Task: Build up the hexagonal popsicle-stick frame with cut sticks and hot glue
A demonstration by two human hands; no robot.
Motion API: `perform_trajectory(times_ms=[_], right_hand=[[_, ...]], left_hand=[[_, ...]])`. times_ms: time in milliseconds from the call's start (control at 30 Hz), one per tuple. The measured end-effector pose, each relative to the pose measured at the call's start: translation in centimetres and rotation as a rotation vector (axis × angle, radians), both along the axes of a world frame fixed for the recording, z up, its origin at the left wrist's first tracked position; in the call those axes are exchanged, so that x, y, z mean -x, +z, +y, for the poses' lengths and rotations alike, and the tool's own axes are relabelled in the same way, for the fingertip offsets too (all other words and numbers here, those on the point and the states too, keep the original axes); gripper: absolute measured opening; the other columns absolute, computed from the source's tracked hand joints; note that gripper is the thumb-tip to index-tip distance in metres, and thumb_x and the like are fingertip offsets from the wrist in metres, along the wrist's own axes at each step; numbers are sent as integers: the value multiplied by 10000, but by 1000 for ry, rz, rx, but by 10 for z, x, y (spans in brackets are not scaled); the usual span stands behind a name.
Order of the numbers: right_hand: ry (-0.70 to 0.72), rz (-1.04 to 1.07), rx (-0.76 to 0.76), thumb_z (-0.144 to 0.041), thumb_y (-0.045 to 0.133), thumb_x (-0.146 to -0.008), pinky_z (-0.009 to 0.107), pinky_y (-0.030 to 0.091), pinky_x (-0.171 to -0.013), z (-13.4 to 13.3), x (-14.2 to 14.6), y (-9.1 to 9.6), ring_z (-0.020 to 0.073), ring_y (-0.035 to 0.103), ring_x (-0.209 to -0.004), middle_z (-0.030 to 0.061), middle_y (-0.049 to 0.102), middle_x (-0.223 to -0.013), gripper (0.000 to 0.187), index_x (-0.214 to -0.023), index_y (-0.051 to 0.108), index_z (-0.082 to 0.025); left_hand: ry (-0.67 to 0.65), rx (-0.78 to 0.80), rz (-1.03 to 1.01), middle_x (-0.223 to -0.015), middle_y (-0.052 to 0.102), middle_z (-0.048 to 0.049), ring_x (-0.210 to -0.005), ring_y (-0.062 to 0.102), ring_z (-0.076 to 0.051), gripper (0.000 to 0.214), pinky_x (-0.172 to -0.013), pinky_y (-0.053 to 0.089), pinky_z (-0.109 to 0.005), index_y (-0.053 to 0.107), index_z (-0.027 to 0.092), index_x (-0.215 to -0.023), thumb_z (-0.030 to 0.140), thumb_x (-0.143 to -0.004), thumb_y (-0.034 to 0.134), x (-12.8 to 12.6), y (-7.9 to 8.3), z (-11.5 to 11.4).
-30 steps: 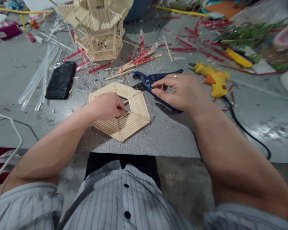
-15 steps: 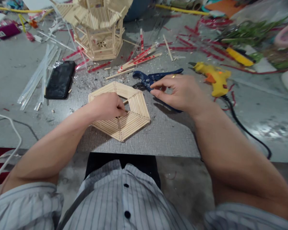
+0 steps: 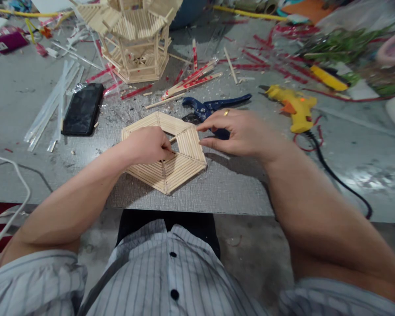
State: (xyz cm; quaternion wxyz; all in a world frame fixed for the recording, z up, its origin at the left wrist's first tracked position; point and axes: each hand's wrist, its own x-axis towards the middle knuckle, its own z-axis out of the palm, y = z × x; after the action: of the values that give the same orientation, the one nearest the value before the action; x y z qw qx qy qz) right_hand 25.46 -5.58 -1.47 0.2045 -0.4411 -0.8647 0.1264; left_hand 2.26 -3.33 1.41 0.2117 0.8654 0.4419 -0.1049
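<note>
A flat hexagonal panel of wooden sticks (image 3: 184,169), with an opening in its middle, lies on the table before me. My left hand (image 3: 149,145) rests over its left side, fingertips pinched together at the opening; what they hold is hidden. A short stick shows across the opening beside those fingers. At the panel's right edge is my right hand (image 3: 233,134), thumb and forefinger apart with nothing between them. Dark blue cutting pliers (image 3: 202,109) lie just beyond the right hand, partly covered by it.
A wooden-stick pavilion model (image 3: 134,48) stands at the back. Around it lie loose sticks (image 3: 192,83) and red-marked wrappers. To the left are a black phone (image 3: 82,109) and clear glue sticks (image 3: 51,105). A yellow glue gun (image 3: 294,109) with a black cable lies right.
My right hand has left the pliers and come left and nearer to me, to the panel's right edge. The left hand and the panel have stayed in place.
</note>
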Motion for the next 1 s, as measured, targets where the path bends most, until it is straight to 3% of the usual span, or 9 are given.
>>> perform_trajectory(times_ms=[700, 1000], right_hand=[[-5, -14, 26, -467, 570, -822, 388, 474, -761, 4, -4, -6, 239, 635, -874, 35, 703, -969, 272, -1015, 706, -332], [-6, -34, 20, -448, 562, -824, 387, 472, -745, 3, -4, -3, 242, 638, -863, 35, 708, -943, 269, -1015, 705, -324]], left_hand=[[15, 16, -46, -862, 758, 33, -751, 636, -124, 237, -649, 389, -225, 772, 259, -867, 365, -766, 586, 1, -1, 0], [-58, 132, -147, -822, 759, 35, -729, 632, -111, 221, -678, 405, -224, 775, 233, -845, 307, -759, 585, 8, -2, 6]])
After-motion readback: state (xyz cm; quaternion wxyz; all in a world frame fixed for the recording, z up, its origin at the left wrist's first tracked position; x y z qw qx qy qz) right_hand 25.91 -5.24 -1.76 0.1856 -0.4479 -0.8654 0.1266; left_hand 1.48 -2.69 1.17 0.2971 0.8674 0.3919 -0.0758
